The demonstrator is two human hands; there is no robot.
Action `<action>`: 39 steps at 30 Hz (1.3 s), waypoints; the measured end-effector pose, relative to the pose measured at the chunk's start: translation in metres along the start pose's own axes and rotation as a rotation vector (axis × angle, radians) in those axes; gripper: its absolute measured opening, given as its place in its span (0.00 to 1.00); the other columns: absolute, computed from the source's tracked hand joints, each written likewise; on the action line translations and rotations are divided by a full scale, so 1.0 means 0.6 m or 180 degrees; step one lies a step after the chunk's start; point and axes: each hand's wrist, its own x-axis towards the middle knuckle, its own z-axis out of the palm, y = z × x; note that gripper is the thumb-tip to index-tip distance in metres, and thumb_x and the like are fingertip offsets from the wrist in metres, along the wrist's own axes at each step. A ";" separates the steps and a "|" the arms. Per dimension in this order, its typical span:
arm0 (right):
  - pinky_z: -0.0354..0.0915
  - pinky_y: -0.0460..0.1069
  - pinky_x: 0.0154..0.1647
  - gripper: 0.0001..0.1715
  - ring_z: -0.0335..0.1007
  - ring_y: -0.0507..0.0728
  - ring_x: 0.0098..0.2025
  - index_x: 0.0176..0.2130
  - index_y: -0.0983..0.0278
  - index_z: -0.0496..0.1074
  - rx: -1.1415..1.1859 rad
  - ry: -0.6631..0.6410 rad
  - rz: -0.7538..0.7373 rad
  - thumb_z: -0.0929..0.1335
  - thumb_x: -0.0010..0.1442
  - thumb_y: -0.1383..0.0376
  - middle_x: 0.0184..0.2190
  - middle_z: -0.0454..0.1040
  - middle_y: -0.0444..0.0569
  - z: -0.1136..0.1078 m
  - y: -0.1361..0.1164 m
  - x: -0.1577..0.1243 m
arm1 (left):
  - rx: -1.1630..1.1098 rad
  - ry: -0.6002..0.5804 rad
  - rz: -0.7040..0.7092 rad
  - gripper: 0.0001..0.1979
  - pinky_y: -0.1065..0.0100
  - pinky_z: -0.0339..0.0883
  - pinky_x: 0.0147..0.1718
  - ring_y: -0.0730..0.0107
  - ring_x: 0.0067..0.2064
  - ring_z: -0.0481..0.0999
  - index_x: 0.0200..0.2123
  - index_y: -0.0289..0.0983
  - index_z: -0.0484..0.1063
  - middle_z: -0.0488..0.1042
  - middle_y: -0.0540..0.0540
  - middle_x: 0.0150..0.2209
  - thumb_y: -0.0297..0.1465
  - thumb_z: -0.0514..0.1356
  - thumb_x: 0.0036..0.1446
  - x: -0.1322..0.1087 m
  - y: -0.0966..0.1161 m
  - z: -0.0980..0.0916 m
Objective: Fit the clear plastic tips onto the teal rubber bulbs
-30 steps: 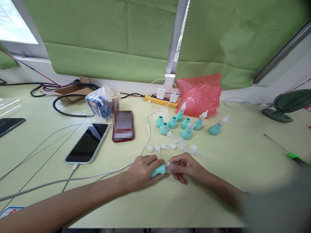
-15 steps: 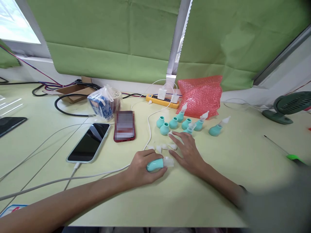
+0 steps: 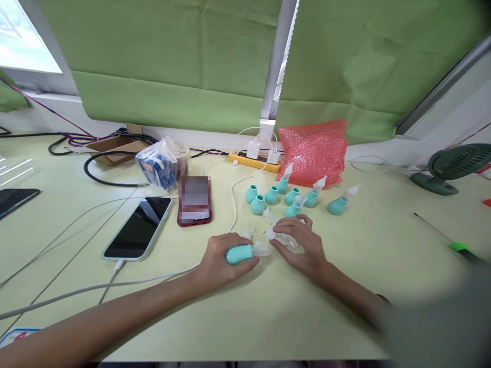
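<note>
My left hand (image 3: 218,259) is wrapped round a teal rubber bulb (image 3: 238,254) of a nasal aspirator, lying sideways. A clear plastic connector (image 3: 261,249) sticks out of the bulb toward the right. Just beyond it, my right hand (image 3: 309,251) pinches a small white translucent nozzle tip (image 3: 271,234) between thumb and fingers. Beneath that palm lies a clear plastic piece (image 3: 289,242), partly hidden. Another white tip (image 3: 247,236) rests behind my left hand. Several teal bulbs (image 3: 272,195) stand farther back, some fitted with clear connectors and white tips, such as the aspirator (image 3: 338,205) on the right.
Two phones (image 3: 138,228) (image 3: 194,202) lie on the left, with white cables across the table. A bagged blue package (image 3: 161,166), a yellow power strip (image 3: 255,161) and a red bubble-wrap bag (image 3: 312,153) line the back. A green fan (image 3: 452,168) and a screwdriver (image 3: 458,247) are right.
My right hand has closed its fingers on a white tip and drawn slightly nearer and to the right. My left hand keeps the bulb, shifted slightly left in the view.
</note>
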 end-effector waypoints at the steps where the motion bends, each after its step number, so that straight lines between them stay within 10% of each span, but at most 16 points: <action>1: 0.58 0.55 0.42 0.09 0.67 0.54 0.33 0.33 0.63 0.67 0.0291 -0.0017 0.0093 0.68 0.47 0.71 0.28 0.71 0.47 -0.009 -0.001 0.004 | -0.0030 -0.0026 -0.0120 0.09 0.73 0.63 0.25 0.73 0.25 0.70 0.28 0.33 0.72 0.72 0.47 0.24 0.32 0.61 0.42 0.001 0.001 -0.001; 11: 0.65 0.46 0.25 0.10 0.68 0.52 0.28 0.32 0.63 0.73 0.1552 -0.0856 0.0573 0.69 0.45 0.71 0.28 0.72 0.48 -0.036 -0.019 0.011 | -0.0302 -0.0407 -0.0175 0.08 0.74 0.61 0.23 0.74 0.23 0.68 0.28 0.33 0.72 0.71 0.48 0.23 0.31 0.60 0.42 0.004 0.000 -0.005; 39: 0.63 0.44 0.19 0.06 0.66 0.50 0.23 0.26 0.64 0.75 0.1939 -0.0973 0.1244 0.72 0.40 0.69 0.21 0.69 0.46 -0.027 -0.028 0.007 | 0.0130 -0.0189 0.0896 0.09 0.74 0.60 0.21 0.74 0.23 0.66 0.31 0.31 0.69 0.68 0.47 0.22 0.31 0.59 0.46 -0.004 -0.008 0.004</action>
